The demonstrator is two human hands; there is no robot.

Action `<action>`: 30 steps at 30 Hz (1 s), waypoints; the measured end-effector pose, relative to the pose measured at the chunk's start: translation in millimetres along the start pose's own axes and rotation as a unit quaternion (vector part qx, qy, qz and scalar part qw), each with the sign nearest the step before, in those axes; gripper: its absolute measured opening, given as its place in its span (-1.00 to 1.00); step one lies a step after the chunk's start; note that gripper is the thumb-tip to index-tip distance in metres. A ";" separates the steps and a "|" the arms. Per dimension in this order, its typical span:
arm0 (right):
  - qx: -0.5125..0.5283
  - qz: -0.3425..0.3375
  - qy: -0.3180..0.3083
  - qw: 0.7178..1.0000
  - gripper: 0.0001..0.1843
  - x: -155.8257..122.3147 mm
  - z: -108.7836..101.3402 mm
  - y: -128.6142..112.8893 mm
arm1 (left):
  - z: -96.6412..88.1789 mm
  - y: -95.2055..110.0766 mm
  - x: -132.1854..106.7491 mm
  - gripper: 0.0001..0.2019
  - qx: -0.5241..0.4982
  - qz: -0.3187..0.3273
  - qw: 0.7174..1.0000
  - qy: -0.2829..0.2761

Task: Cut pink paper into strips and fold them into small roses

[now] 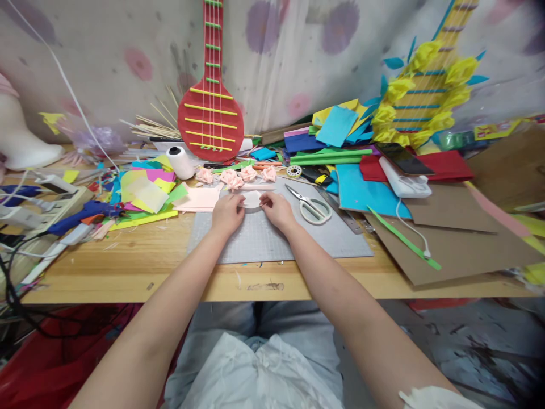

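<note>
Between my two hands is a small piece of pale, whitish paper [252, 199], held just above the grey cutting mat [264, 238]. My left hand [229, 214] pinches its left edge, and my right hand [277, 209] grips the right edge with curled fingers. Several pink crepe paper flowers [232, 179] lie right behind the hands. Left of my left hand rests a stack of light pink paper [198, 199]. White-handled scissors [313, 209] lie with blades parted to the right of my right hand.
A red paper lute [211, 122] leans at the back, and a yellow flowered one [419, 96] stands back right. Coloured paper scraps [145, 187], a blue glue gun [85, 215] and a power strip [63, 210] crowd the left. Brown cardboard [460, 244] covers the right.
</note>
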State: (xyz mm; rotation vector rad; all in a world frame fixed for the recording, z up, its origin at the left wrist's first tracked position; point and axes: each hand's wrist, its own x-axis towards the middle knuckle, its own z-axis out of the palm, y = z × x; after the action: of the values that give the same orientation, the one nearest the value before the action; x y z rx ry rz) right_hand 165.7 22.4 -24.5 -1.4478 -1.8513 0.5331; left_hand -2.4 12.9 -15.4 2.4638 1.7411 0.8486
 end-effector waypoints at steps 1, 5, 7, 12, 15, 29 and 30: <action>0.012 0.006 -0.001 1.000 -0.72 0.6 -0.5 0.6 | -0.7 -0.7 -0.4 -0.75 -0.007 0.001 1.000 0.004; 0.055 0.036 -0.012 0.998 -0.77 1.6 -2.4 0.4 | -3.5 -1.3 -3.2 -0.78 -0.031 -0.016 0.999 0.009; 0.067 0.051 -0.015 0.996 -0.80 2.1 -2.7 0.5 | -4.2 -1.1 -4.1 -0.79 -0.044 -0.046 0.998 0.004; 0.044 0.074 -0.002 0.996 -0.84 4.5 0.1 0.0 | -2.9 -2.2 -2.2 -0.77 -0.103 -0.145 0.984 -0.015; 0.005 0.088 0.015 0.996 -0.81 5.2 3.7 -3.7 | -1.0 -3.6 0.5 -0.74 -0.134 -0.183 0.974 -0.024; -0.120 0.075 0.038 0.989 -0.88 0.0 10.6 -15.8 | 4.0 7.5 3.4 -0.58 -0.096 -0.214 0.972 0.006; -0.127 0.077 0.038 0.988 -0.89 -0.2 10.5 -16.5 | 4.1 7.6 3.5 -0.58 -0.094 -0.215 0.972 0.008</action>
State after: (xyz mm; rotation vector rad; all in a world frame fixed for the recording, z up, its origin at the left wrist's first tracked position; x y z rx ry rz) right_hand 147.0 18.6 -20.0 -1.7653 -1.8064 0.3165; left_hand 6.8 14.3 -15.1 1.8643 1.9857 0.9309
